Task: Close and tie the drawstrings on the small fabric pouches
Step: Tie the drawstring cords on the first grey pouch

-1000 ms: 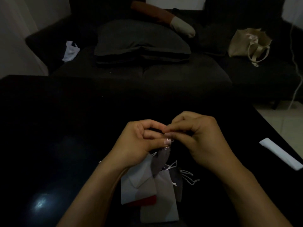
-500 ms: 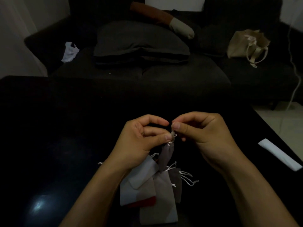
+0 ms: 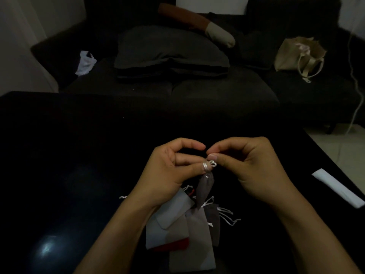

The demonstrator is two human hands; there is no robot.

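- Hanging above the black desk (image 3: 79,155), a grey pouch (image 3: 205,188) is dangling from its white drawstring (image 3: 212,164).
- Left hand (image 3: 173,167) and right hand (image 3: 248,165) are both pinching that drawstring.
- More pouches (image 3: 189,234) are lying nearer, beneath.

Left hand (image 3: 173,167): bare; no ring, glove or bandage to be seen.
Right hand (image 3: 250,167): bare likewise; nothing worn on the fingers that show.
Right thumbnail (image 3: 213,156): short, pale, evenly trimmed; whether it is varnished cannot be told in this dim light.
Left forearm (image 3: 118,234): uncovered from wrist to the frame's edge at 7 o'clock; no sleeve, cuff, watch or bracelet in view.
Right forearm (image 3: 308,234): uncovered from wrist to the frame's edge at 5 o'clock; no sleeve or wristband in view.
Clothing: none falls within the picture.
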